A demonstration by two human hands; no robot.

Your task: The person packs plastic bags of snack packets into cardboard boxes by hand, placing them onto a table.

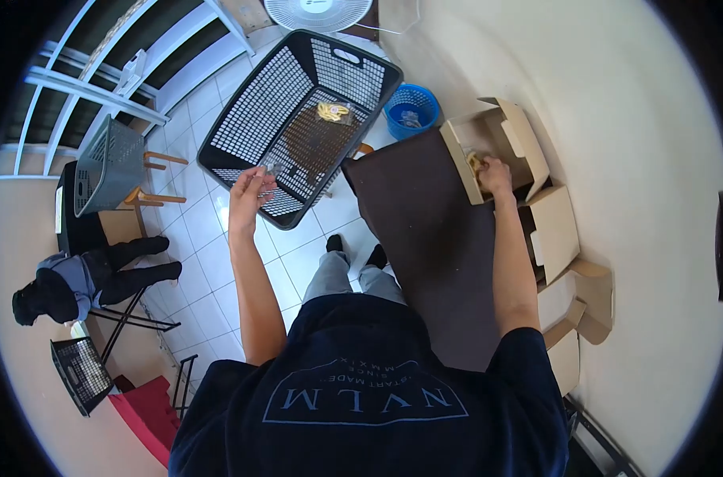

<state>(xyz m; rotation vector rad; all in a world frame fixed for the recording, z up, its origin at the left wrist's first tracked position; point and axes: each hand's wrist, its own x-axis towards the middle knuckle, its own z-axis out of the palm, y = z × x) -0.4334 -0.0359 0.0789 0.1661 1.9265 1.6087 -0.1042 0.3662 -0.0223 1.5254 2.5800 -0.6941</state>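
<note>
My left hand [250, 195] is over the near-left rim of a large dark grey plastic basket [212, 157]. Its fingers are pinched on a small piece of clear plastic [273, 169], whose kind I cannot make out. Inside the basket lies a yellow coiled bundle [330, 112] in a clear bag. My right hand [496, 176] reaches into an open cardboard box [531, 148], its fingers closed round a yellowish bundle [475, 162] that they partly hide.
The boxes stand on a brown-covered table [425, 215] along the wall, with another open carton [554, 230] nearer me. A blue basket [411, 109] and a fan [317, 9] are beyond. Left are a grey basket [111, 171] on a stool and another person [83, 278].
</note>
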